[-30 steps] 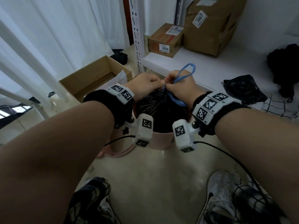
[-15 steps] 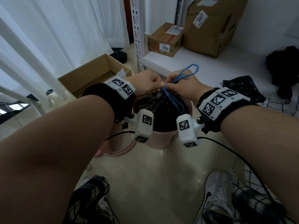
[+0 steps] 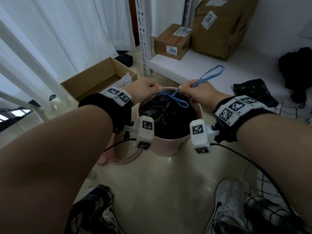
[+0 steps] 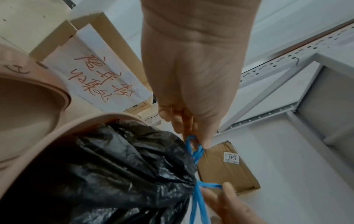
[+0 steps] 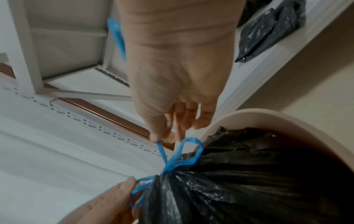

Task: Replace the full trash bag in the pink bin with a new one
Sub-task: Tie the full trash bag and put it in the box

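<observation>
A pink bin (image 3: pixel 168 146) stands on the floor with a full black trash bag (image 3: pixel 168 114) gathered at its top. A blue drawstring (image 3: pixel 175 97) crosses in a knot over the gathered neck. My left hand (image 3: pixel 148 89) pinches one blue strand (image 4: pixel 193 145) at the bin's far left rim. My right hand (image 3: pixel 194 90) pinches the other strand (image 5: pixel 161 150), and a long blue loop (image 3: pixel 212 71) sticks out past its knuckles. The black bag (image 5: pixel 249 174) fills the bin (image 5: pixel 287 121) in the right wrist view.
The pink lid (image 3: pixel 121 157) lies on the floor left of the bin. An open cardboard box (image 3: pixel 98 78) with a handwritten sheet sits at the left. A white shelf (image 3: pixel 194 65) holds two cartons and a folded black bag (image 3: pixel 253 92). My shoes (image 3: pixel 231 203) are near.
My two hands have drawn apart, left going left and right going right, pulling the blue strands taut so the knot sits down on the bag's neck.
</observation>
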A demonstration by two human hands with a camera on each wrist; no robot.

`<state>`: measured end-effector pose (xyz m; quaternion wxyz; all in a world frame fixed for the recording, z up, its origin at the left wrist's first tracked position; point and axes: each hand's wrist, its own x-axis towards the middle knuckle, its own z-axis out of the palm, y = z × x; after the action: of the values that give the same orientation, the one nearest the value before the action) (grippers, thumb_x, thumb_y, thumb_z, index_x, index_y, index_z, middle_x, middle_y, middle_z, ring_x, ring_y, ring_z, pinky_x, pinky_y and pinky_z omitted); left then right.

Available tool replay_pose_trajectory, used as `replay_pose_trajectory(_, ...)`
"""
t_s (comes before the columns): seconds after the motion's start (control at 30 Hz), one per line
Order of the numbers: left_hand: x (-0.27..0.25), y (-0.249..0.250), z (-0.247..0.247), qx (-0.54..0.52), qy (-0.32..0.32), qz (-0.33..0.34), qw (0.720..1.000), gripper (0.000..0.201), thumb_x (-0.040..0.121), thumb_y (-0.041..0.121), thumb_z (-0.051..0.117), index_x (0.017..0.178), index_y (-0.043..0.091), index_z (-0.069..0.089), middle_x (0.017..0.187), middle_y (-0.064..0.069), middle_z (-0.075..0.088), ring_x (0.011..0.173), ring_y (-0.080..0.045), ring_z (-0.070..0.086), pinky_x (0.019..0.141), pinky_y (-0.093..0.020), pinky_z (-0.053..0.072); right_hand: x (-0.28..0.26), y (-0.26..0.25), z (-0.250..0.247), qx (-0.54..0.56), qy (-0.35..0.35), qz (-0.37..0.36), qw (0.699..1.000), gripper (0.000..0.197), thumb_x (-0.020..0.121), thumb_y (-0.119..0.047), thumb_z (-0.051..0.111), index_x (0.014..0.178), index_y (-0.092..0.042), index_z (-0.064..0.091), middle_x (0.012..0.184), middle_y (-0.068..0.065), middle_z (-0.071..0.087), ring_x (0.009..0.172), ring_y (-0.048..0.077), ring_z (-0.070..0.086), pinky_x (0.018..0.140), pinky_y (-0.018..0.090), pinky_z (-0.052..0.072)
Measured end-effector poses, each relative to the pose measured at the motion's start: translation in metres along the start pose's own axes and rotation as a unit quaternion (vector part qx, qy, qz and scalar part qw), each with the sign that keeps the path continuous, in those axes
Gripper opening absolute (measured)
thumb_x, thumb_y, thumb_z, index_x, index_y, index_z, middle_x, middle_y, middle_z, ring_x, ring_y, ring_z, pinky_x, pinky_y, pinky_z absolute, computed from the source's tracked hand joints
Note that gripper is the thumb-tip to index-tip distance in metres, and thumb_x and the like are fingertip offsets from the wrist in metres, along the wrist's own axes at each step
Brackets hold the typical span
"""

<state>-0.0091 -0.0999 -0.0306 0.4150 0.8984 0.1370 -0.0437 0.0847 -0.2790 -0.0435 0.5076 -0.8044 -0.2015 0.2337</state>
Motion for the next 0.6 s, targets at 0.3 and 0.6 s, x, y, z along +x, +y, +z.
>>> replay_pose_trajectory(0.3,-0.001,0.012,0.012,-0.169,0.004,-0.037,0.985,0.031,0.099,0.025,0.044,0.071,0.015,0.052,0.061,-0.002,0.047,0.053,-0.013,0.038,0.052,-0.025,0.03,0.0,-0.02,0.02,0.191,-0.005,-0.01,0.982,0.024,0.095,-0.016,0.054,0.073,-0.007,0.052,0.052,-0.002,0.067,0.037,0.002,0.052,0.04,0.013,0.043)
replay_pose_trajectory(0.6,-0.003,0.012,0.001,-0.066,-0.026,-0.018,0.997,0.017,0.083,0.019,0.07,0.096,0.009,0.064,0.074,-0.002,0.055,0.065,-0.01,0.051,0.059,-0.016,0.044,-0.002,-0.017,0.016,0.215,-0.041,0.033,0.975,0.024,0.099,-0.004,0.04,0.082,-0.007,0.057,0.073,0.008,0.055,0.055,0.008,0.057,0.056,0.013,0.054)
